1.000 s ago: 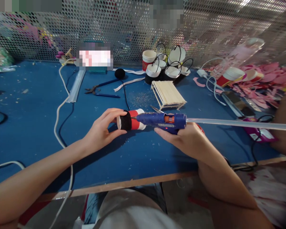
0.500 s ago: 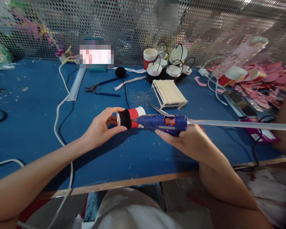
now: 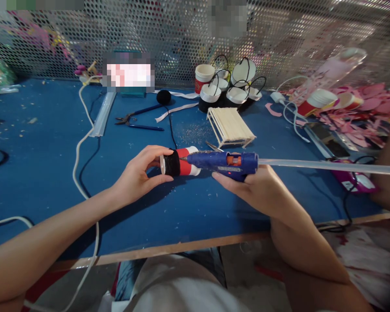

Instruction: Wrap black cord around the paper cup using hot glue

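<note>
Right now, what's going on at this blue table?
A person's left hand holds a red-and-white cup sideways, with black cord wound around one end. The right hand grips a blue glue gun, its nozzle near the cord's edge; I can't tell whether glue is flowing. Farther back stand cups with looped black handles.

My left hand [image 3: 138,173] and right hand [image 3: 261,190] are bare; the left shows slender fingers [image 3: 157,151] and a narrow wrist [image 3: 112,199]. My left forearm [image 3: 61,229] and right forearm [image 3: 300,236] are likewise bare along their visible length. Torso covering: one pale grey-white top [image 3: 178,286], plain, soft-folded, rounded at the front. Lower covering: blue fabric [image 3: 126,281], visible on both sides of the top; garment cut cannot be determined.
</note>
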Demonstrator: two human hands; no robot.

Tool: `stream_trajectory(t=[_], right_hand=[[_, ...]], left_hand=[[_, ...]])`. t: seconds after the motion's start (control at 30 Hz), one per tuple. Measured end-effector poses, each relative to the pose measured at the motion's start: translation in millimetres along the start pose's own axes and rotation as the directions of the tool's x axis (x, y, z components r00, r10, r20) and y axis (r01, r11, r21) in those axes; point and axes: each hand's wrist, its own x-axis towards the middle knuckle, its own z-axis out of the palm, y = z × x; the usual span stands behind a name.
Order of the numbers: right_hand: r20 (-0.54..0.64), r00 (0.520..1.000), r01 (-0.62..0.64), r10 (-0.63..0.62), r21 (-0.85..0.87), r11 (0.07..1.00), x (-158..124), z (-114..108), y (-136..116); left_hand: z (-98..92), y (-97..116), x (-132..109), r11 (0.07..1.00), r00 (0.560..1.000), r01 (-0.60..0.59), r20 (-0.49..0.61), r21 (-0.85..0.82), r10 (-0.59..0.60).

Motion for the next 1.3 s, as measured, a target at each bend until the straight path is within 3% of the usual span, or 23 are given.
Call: stream_trajectory(t=[0.2, 0.43, 0.97, 1.3], right_hand=[[0.002, 0.998, 0.065, -0.065, 0.012, 0.998, 5.3, -1.7, -3.3], [-0.018, 0.996, 0.092, -0.093, -0.023, 0.995, 9.6, -5.0, -11.0], [-0.005, 0.999, 0.039, -0.039, -0.001, 0.999, 10.6, -5.5, -14.4], [0.004, 0.98, 0.195, -0.199, -0.227, 0.954, 9.1, -4.8, -8.0]], left_hand=[[-1.5, 2.1, -0.3, 0.984, 0.997, -0.076, 0.029, 0.16, 0.072], [-0.8, 7.5, -0.8, 0.891, 0.972, -0.231, 0.121, 0.391, 0.199], [-1.5, 8.9, -0.4, 0.856, 0.961, -0.277, 0.15, 0.437, 0.235], [-1.0, 8.4, 0.1, 0.848, 0.958, -0.288, 0.144, 0.445, 0.249]])
